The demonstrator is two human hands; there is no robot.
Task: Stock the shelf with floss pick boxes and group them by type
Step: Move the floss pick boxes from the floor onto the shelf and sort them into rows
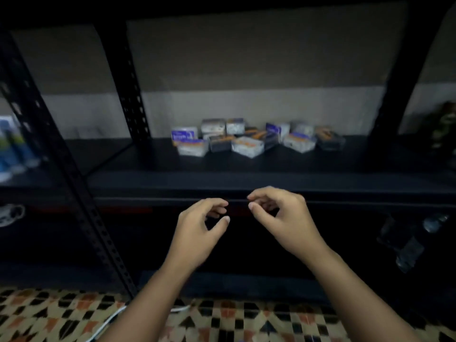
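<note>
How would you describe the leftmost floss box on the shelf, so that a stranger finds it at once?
Look at the black shelf in front of the hands. A loose pile of small boxes sits near its back. The leftmost box stands at the pile's left end, its blue label with white lettering facing forward.

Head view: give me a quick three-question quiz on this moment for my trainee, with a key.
1. True or false: the left hand is gripping one of the floss pick boxes.
2. Where do the boxes lie? A) in a loose jumble towards the back of the black shelf; B) on the patterned floor; C) in a neat row along the shelf's front edge.
3. Fill in: the right hand hangs in front of the shelf's front edge, holding ____.

Key: 1 false, both hands are empty with loosely curled fingers, short of the boxes; 2 A; 3 nothing.
</note>
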